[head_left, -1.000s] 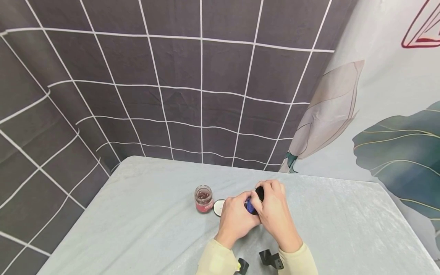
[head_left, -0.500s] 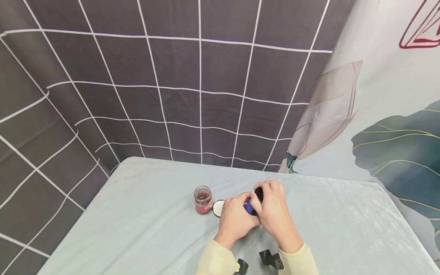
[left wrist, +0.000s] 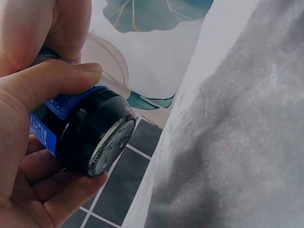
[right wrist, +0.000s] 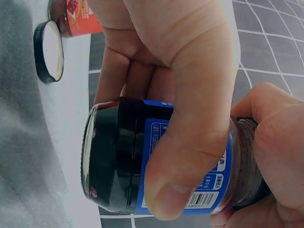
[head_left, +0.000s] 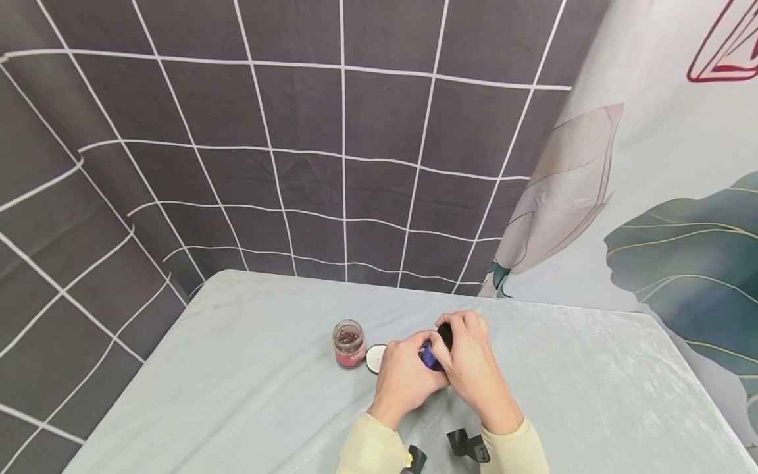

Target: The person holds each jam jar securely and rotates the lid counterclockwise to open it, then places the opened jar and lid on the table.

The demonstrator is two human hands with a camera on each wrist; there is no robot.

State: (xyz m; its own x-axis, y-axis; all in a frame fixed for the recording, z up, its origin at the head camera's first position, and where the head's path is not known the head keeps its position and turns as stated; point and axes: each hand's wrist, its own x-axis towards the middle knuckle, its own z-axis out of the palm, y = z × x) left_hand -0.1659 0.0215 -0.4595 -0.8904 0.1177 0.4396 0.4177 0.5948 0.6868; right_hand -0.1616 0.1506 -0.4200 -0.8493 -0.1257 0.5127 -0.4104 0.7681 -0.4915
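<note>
A dark-filled glass jar [right wrist: 121, 156] with a blue label is held on its side above the table. My left hand [head_left: 408, 374] grips its body, the thumb lying across the label and the fingers around the other side. The right hand [head_left: 476, 372] grips the black lid [head_left: 445, 334] at the neck end and hides most of it. In the left wrist view the jar's round base [left wrist: 114, 147] faces outward. Left of the hands stands a glass jar [head_left: 349, 343] with a red label, its mouth uncovered. A loose lid [head_left: 374, 359] lies beside it, white inside facing up.
A pale grey-blue cloth covers the table [head_left: 254, 368]. Behind it hangs a dark cloth with a white grid [head_left: 308, 178], and a leaf-patterned cloth [head_left: 681, 250] hangs at the right. Black wrist mounts [head_left: 469, 447] show near the cuffs.
The head view has shifted very slightly. Both hands keep nearly the same hold on the blue-labelled jar and its lid, and the other jar and loose lid stay put.
</note>
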